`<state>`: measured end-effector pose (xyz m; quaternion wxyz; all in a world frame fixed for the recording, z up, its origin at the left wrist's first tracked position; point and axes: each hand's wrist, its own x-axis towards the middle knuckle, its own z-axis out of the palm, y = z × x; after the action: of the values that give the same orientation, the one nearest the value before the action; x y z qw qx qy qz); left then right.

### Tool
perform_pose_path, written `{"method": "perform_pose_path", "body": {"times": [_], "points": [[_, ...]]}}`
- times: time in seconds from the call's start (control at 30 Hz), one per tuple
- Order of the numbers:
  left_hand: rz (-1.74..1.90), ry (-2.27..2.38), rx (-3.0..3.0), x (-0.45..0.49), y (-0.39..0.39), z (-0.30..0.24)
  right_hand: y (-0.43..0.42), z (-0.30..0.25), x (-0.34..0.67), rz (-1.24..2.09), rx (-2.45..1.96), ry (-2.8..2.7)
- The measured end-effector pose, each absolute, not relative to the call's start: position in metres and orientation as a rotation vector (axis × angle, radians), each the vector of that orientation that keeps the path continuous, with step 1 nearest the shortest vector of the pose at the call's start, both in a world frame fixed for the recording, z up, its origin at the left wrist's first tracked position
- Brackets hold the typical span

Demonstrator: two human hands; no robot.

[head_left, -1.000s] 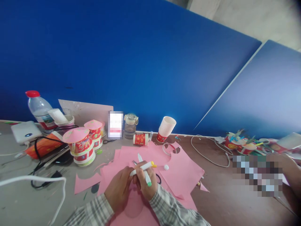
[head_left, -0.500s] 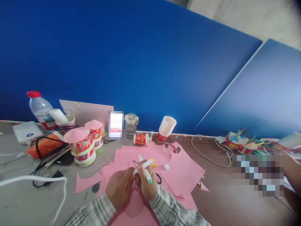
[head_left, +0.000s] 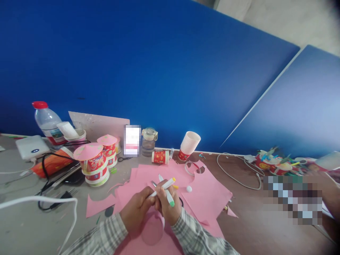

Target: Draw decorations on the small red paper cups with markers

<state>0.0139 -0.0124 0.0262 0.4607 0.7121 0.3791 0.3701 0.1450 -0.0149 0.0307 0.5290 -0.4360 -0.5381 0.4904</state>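
My left hand (head_left: pixel 136 209) and my right hand (head_left: pixel 167 204) meet over the pink paper sheets (head_left: pixel 204 193) near the table's front edge. My right hand is closed round two white markers: one with a green cap (head_left: pixel 168 194) pointing down, one with a yellow end (head_left: pixel 165 185) crossing it. My left hand pinches the near end of the yellow-ended marker. A metal tip, perhaps scissors (head_left: pixel 153 183), pokes out behind the hands. A small white ball (head_left: pixel 188 189) lies on the paper just right of them.
Decorated red paper cups with pink cone lids (head_left: pixel 91 163) stand to the left, with a water bottle (head_left: pixel 47 122), cables (head_left: pixel 50 202) and a white device (head_left: pixel 30 147). A tipped white cup stack (head_left: pixel 188 143) and a jar (head_left: pixel 148 141) stand behind. Another person's arm (head_left: pixel 330 198) is at the right.
The view has shifted slightly. My hands stay together on the markers, and the green-capped one has tilted a little.
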Motion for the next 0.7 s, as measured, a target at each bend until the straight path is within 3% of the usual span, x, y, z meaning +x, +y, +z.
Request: {"method": "perform_pose_path", "body": {"times": [0.37,0.6,0.7], "points": [[0.893,0.920,1.648,0.015,-0.013,0.027,-0.009,0.029,0.148,1.141,-1.095,-1.315],[0.916,1.097,1.692,0.016,-0.015,0.015,-0.002,0.031,0.153,0.932,-1.114,-1.211],[0.861,1.100,1.680,0.020,-0.016,0.012,-0.004,0.034,0.147,1.044,-0.964,-1.017]]}}
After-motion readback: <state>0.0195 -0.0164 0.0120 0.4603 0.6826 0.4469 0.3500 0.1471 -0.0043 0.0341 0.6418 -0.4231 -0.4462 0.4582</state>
